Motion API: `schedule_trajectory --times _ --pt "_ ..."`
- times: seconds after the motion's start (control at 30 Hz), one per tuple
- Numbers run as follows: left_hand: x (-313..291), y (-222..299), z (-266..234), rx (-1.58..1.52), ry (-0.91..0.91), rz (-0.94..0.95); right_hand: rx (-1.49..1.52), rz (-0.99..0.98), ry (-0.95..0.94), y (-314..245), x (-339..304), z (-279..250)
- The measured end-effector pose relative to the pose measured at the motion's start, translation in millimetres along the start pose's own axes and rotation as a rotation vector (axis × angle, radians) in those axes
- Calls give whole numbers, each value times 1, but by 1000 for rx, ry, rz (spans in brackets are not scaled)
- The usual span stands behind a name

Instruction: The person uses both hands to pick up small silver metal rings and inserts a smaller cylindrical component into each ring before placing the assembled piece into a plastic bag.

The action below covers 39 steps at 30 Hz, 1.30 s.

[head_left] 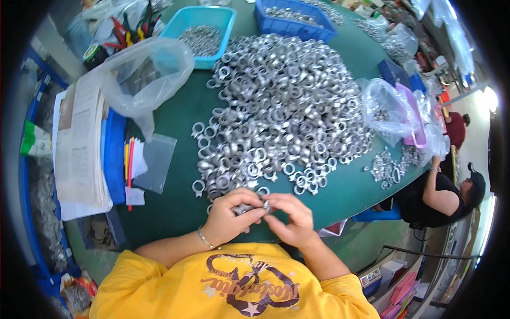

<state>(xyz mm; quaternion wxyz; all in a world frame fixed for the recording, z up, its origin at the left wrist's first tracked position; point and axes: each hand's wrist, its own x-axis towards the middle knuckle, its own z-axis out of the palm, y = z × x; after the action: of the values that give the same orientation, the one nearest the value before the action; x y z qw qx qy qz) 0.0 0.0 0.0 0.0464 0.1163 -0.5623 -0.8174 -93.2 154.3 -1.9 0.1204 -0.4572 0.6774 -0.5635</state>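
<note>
Metal part [266,204] pinched at lower centre of the frame
Left hand [226,218] and right hand [295,215] grip it in closed fingers, probably for steadiness, its shape half hidden; the ring heap [287,101] lies just above, presumably for easy reach.

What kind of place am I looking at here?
Probably a small-parts workshop or assembly room: a big heap of metal rings covers the green worktable, with more small metal parts in a turquoise plastic tray and pliers nearby.
</note>
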Motion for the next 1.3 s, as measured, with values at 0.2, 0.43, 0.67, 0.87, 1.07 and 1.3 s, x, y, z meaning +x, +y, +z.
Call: schedule_trajectory --times 0.2,0.43,0.67,0.87,1.07,1.3 --pt "-1 5 -1 -182 65 -188 542 533 328 12 23 -51" --pt "-2 4 6 -397 -17 -179 753 190 1097 24 85 -180" --pt "14 7 22 -147 127 141 1343 675 499 1 38 -16" --pt "41 23 59 1031 -116 840 1782 644 492 -5 7 12" --pt "33 10 64 744 -314 874 1779 682 826 -13 -58 -43" --pt "10 13 19 713 16 590 1316 580 1487 54 -182 -117"
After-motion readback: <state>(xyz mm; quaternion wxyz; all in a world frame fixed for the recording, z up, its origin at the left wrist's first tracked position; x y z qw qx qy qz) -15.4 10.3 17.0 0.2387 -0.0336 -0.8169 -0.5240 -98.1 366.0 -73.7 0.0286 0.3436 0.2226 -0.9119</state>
